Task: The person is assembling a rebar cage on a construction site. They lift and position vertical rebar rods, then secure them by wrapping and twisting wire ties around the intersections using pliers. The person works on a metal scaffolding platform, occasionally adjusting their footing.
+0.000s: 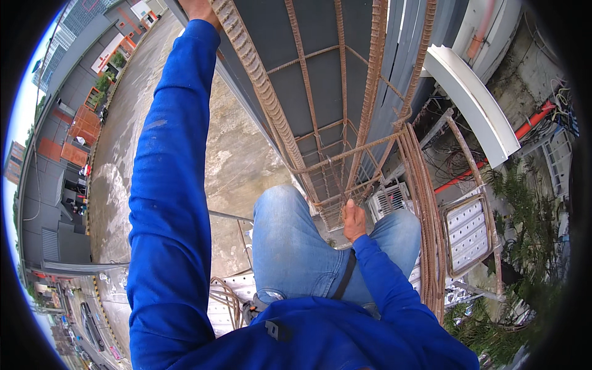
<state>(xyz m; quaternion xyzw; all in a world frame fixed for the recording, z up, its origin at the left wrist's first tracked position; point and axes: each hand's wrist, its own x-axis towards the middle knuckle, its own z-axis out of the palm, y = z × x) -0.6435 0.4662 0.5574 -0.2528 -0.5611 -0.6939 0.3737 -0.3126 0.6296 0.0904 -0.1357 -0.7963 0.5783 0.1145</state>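
Observation:
A tall column cage of rusty ribbed rebar rises before me, its bars crossed by thinner square stirrups. My left arm stretches up along the cage's left side. My left hand is at the top edge beside a thick bar, its fingers cut off from view. Low in front of the cage, between my knees, my right hand is closed in a fist. A thin dark rod seems to run up from it among the bars; whether the hand grips this rod is unclear.
Several bundled rusty stirrups hang at my right, next to perforated metal scaffold planks. Beyond them are a curved white metal panel, an orange-red pipe and green branches. Concrete pavement lies far below on the left.

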